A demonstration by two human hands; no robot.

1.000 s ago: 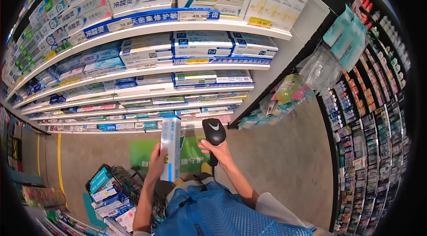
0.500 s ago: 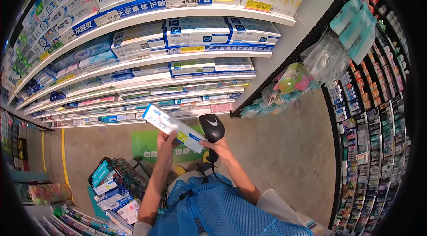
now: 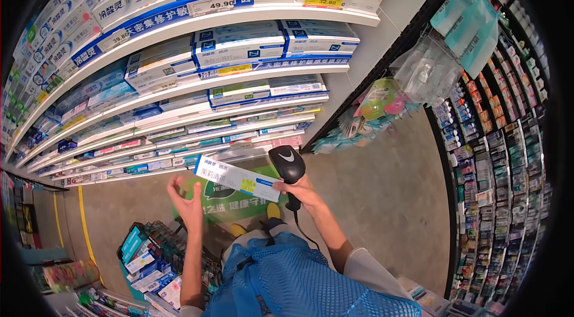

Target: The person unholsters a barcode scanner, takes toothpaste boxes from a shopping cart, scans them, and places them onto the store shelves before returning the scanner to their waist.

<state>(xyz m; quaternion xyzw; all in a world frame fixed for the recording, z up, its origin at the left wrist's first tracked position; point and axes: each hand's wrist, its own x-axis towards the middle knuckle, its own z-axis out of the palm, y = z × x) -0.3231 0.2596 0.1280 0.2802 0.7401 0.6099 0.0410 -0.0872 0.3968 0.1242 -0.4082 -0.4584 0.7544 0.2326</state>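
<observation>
My right hand (image 3: 306,193) grips a black barcode scanner (image 3: 288,164) and also pinches one end of a toothpaste box (image 3: 233,178) between thumb and scanner. The box is long and white with blue ends and a green patch, and it tilts down toward the right. A cable hangs from the scanner's handle. My left hand (image 3: 188,202) is off the box, just below and left of its far end, with fingers apart and nothing in them.
Ahead, white shelves (image 3: 239,18) hold rows of toothpaste boxes. At lower left stands a dark basket (image 3: 128,239) with several boxes. Plastic packs (image 3: 472,24) hang at the shelf end, and a stocked rack (image 3: 502,197) runs along the right. A green floor sticker (image 3: 239,206) lies below.
My left hand has let go of the toothpaste box and moved left, opening its fingers. The right hand keeps the box and scanner. The view has shifted slightly to the right.
</observation>
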